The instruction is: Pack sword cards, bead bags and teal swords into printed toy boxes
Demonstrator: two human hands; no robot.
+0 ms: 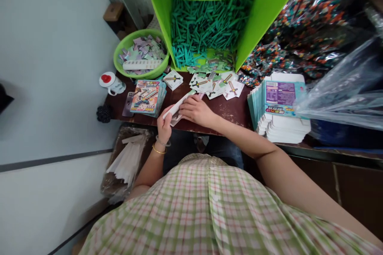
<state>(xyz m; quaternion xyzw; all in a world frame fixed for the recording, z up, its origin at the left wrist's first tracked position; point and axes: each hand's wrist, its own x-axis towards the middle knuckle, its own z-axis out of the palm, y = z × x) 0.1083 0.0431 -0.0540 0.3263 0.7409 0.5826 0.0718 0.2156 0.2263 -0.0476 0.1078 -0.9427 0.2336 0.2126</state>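
Note:
A long, narrow white card strip (176, 106) slants over the front edge of the table in front of me. Its near end is pinched between the thumb and fingers of my left hand (164, 126). My right hand (195, 110) lies across the strip's far half, fingers bent together against its inner side; what is under those fingers is partly hidden. Just beyond are several cards printed with pixel swords (202, 84) and small green and pink packets (214, 65). To the left, near my left hand, sits a stack of printed flat boxes (145, 96).
A green bin (245, 44) of teal sticks stands at the back. Left are a green tub (140, 75) of small packets, a lidded mug (115, 85) and a phone (128, 104). Flattened cartons (284, 125) are stacked right. White strips (128, 159) fill a lower box.

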